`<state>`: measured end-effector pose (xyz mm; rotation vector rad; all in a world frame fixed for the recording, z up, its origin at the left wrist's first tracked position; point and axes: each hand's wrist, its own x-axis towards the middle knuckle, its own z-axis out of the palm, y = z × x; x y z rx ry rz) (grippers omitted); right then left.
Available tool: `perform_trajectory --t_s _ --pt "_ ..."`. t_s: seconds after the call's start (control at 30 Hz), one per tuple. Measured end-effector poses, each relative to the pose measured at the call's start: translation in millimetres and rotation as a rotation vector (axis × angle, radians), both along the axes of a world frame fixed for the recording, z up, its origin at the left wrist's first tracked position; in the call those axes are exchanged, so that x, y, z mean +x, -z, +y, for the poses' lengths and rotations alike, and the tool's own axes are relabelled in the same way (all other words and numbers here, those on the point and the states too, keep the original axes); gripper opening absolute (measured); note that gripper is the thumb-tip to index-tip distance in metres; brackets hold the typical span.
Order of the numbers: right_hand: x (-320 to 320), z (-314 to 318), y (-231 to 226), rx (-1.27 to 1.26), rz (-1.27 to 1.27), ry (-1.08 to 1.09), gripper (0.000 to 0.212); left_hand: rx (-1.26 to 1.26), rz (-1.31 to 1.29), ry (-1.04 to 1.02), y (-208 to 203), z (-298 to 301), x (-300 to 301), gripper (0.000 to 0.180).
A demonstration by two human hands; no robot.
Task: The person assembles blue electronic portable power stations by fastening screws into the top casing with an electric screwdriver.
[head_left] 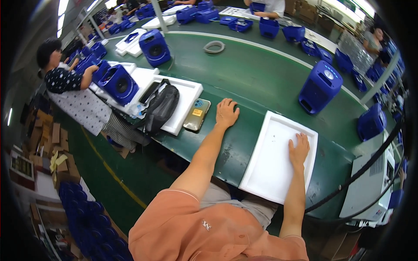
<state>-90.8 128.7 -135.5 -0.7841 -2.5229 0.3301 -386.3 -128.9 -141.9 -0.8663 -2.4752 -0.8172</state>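
My left hand (227,113) rests on the green tabletop (257,82), holding nothing, its fingers loosely extended. Just left of it lies a phone (197,115) in a shiny case. My right hand (299,150) lies over the right side of a shallow white foam tray (261,152), fingers spread and nothing in them. The tray sits at the table's near edge in front of me. Beyond it on the right stands a blue speaker (321,87) with a handle and a round control on top.
A dark mesh backpack (163,108) lies on another foam tray (187,89) at left. Blue speakers (154,47) stand farther off, near a grey ring (214,47). A co-worker (74,87) handles a speaker at left. Black cables (370,161) hang beside a grey machine (368,178).
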Motion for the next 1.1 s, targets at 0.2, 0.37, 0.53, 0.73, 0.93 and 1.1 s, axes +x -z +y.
perform_trajectory --t_s 0.2,0.37,0.53,0.73,0.93,1.1 --pt "-1.2 -2.4 2.5 0.008 0.007 0.024 0.050 -0.001 0.002 0.014 7.0 -1.4 -1.5 0.033" --pt "-1.0 -2.3 1.5 -0.006 0.028 0.010 0.050 -0.011 0.011 0.009 6.2 0.4 -2.9 0.033" --pt "-2.5 -5.9 -1.8 -0.016 0.010 0.029 0.048 -0.017 -0.021 0.004 5.0 -0.4 -2.0 0.032" --pt "-1.5 -6.1 -1.7 -0.019 0.004 0.020 0.049 -0.025 -0.016 -0.004 8.4 0.7 -2.9 0.032" --pt "-2.7 -4.7 1.2 -0.002 0.002 0.014 0.050 -0.030 -0.010 -0.007 8.6 -0.5 -3.0 0.032" --pt "-0.5 -3.2 4.4 0.004 0.020 0.014 0.049 -0.038 -0.001 -0.001 7.5 1.5 -1.2 0.031"
